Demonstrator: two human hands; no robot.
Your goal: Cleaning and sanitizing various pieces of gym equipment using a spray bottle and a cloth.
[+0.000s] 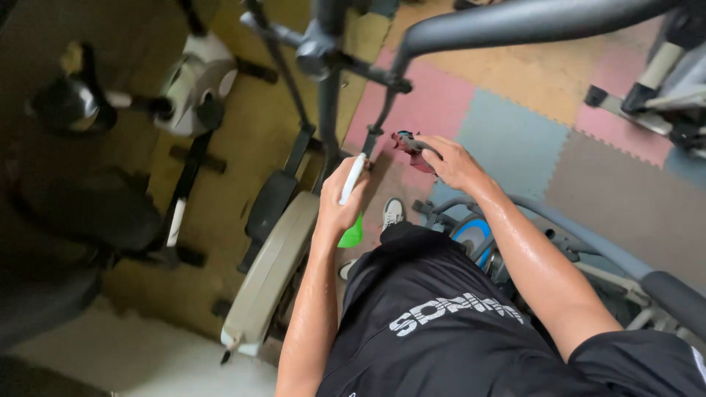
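Red cloth (409, 147): it is in the right hand (450, 163), pressed on a thin dark bar (373, 131) of the exercise machine, above the pink floor mat (434, 103).
Right hand: the fingers are closed around the cloth and cover most of it, so only a crumpled red edge shows; the hand lies on top, probably to keep the cloth flat against the metal.
Left hand (340, 198): it is closed around a spray bottle (351, 198) with a white top and a green lower part; the white head points up toward the bar, the green part hangs below the fist.
Why so held: the bottle is just beside the cloth, so both are near the same part of the frame.
Machine: a dark upright post (329, 110) stands between the arms, and a beige pedal board (268, 272) runs down to the left.
Person: wears black shorts (434, 323); one white shoe (393, 213) shows under the hands.
Around: another exercise bike (195, 84) stands to the left, well apart.
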